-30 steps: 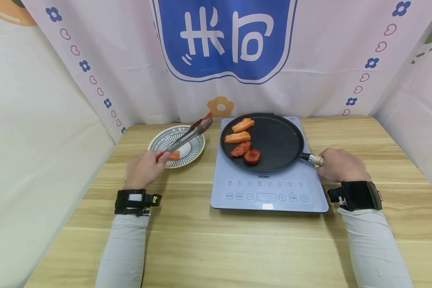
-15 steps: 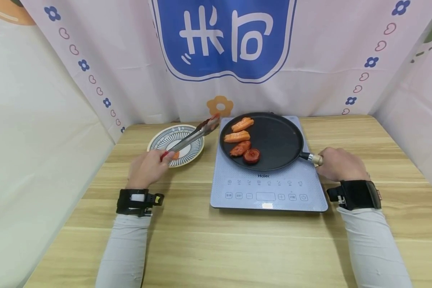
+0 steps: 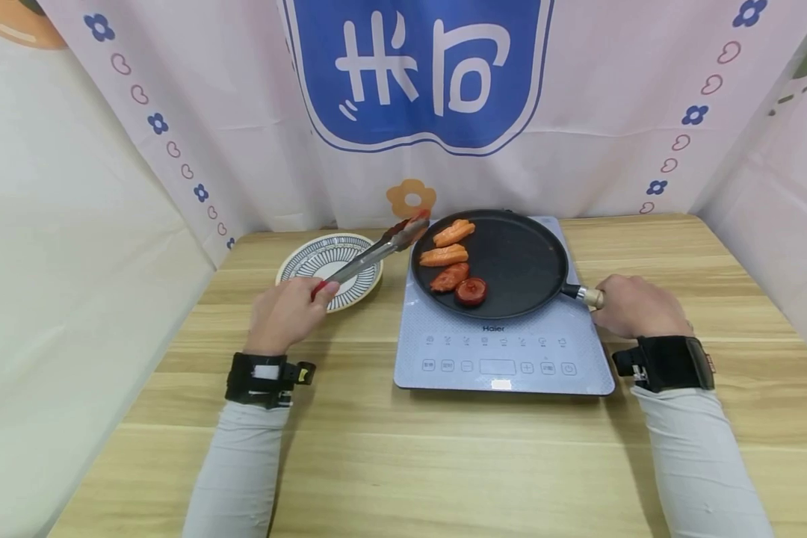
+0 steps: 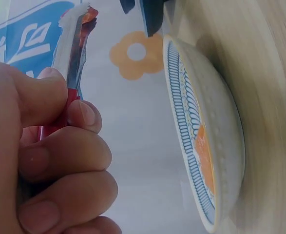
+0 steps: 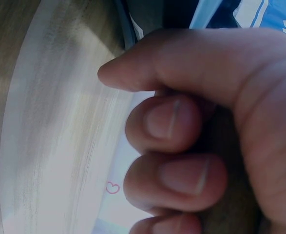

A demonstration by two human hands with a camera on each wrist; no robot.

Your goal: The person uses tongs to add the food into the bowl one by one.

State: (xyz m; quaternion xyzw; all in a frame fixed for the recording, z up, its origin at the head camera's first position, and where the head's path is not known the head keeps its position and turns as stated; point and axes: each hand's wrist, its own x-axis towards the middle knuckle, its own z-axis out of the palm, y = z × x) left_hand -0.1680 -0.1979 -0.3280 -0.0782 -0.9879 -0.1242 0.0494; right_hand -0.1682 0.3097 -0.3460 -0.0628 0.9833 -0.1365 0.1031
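My left hand grips metal tongs by their red handle, thumb and fingers curled round it. The tongs slant over the patterned plate; something reddish-orange shows at their tips, which overlap the pan's left edge in the head view. An orange piece of food lies in the plate in the left wrist view. My right hand holds the wooden handle of a flat black frying pan. Along the pan's left side lie two orange salmon-like pieces, a browned reddish piece and a round red slice.
The pan stands on a pale induction cooker with touch buttons along its front. Under everything is a wooden table. A printed curtain hangs right behind the table, with pale cloth on both sides.
The tongs in my left hand have moved right, from over the plate to the pan's left edge. My right hand has stayed on the pan handle; the food in the pan looks unmoved.
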